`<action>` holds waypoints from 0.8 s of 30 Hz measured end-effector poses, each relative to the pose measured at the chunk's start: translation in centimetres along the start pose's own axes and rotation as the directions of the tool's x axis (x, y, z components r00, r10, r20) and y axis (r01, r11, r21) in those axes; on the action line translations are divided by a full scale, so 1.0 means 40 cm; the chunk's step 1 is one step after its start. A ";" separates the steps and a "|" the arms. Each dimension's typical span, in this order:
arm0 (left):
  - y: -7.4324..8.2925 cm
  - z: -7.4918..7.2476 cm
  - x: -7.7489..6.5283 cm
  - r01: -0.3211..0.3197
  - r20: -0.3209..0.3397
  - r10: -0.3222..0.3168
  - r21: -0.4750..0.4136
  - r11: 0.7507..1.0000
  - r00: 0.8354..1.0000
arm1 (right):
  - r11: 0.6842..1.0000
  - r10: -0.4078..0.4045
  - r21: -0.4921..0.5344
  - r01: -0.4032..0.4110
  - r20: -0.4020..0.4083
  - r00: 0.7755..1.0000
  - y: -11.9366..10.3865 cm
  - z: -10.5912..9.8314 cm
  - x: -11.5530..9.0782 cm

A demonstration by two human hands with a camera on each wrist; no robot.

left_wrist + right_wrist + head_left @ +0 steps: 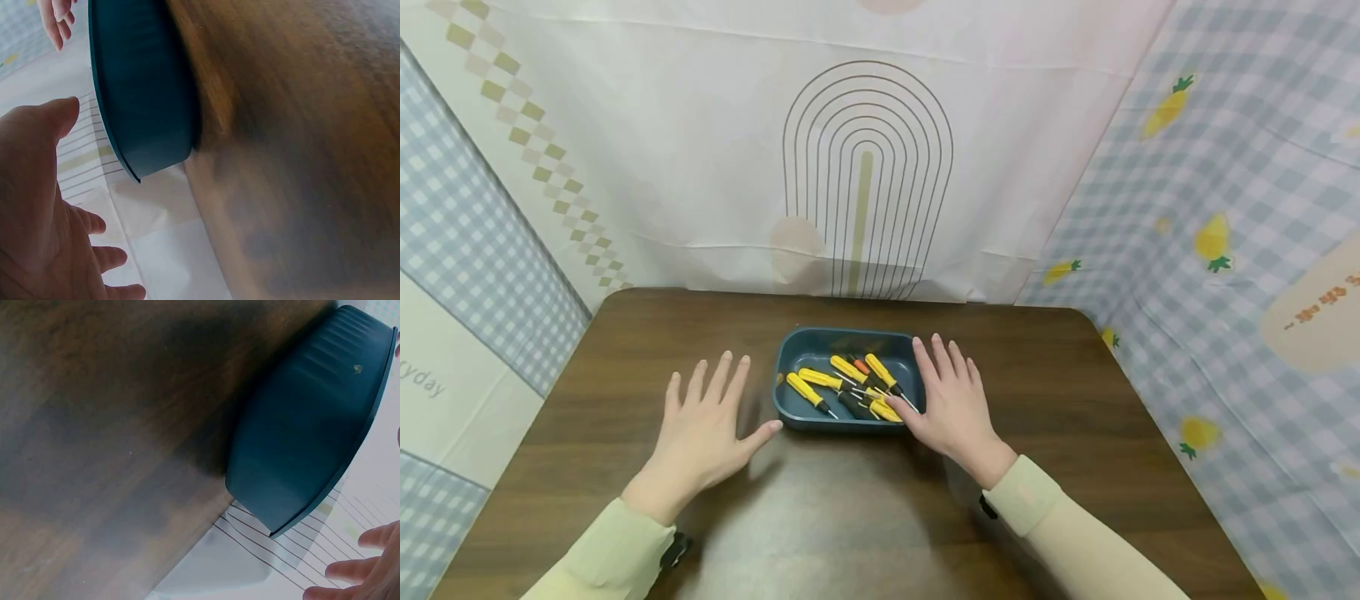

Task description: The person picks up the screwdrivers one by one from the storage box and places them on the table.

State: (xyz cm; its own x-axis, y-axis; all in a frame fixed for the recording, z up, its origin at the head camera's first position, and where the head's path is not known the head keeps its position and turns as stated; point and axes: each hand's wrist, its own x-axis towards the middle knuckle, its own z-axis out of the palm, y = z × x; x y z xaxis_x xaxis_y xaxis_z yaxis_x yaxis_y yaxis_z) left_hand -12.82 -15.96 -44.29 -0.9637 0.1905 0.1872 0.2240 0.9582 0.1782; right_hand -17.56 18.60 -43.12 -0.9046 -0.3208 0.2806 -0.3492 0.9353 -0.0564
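Note:
A dark teal plastic tub (820, 423) stands on the wooden table, holding several screwdrivers (820, 379) with yellow and black handles, loosely piled. To its left my left hand (703, 429) hovers with fingers spread, the thumb tip close to the tub's near left corner. My right hand (951, 408) is at the tub's right end, fingers straight and spread, its thumb overlapping the rim and a yellow handle in the head view. Both wrist views show the tub's outer wall (147, 87) from the side. Neither hand grips anything.
The brown wooden table (865, 517) runs back to a white patterned cloth (700, 167) hung behind it. Blue checked cloth (1225, 333) with yellow fruit hangs at the right, and more checked cloth (475, 125) at the left.

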 end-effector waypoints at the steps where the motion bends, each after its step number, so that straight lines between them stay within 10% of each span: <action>1: 0.002 0.001 0.002 -0.007 -0.003 0.007 0.000 1.000 1.000 | 1.000 0.005 0.001 -0.005 0.002 1.000 0.001 -0.001 0.001; 14: 0.003 0.014 0.057 0.004 0.038 -0.001 -0.091 0.996 0.999 | 0.988 0.011 0.151 -0.016 0.032 0.999 -0.012 -0.010 0.027; 24: 0.006 0.042 0.134 0.051 0.122 -0.032 -0.157 0.986 0.992 | 0.883 0.112 0.446 -0.144 0.097 0.989 -0.036 -0.007 0.078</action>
State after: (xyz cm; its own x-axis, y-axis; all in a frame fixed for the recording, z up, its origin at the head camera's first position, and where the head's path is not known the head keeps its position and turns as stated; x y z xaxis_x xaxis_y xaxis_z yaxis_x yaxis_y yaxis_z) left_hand -18.16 -14.36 -44.87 -0.9809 0.1842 0.0623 0.1944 0.9212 0.3372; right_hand -19.81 16.29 -41.89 -0.9575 -0.2271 0.1778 -0.2873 0.8057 -0.5180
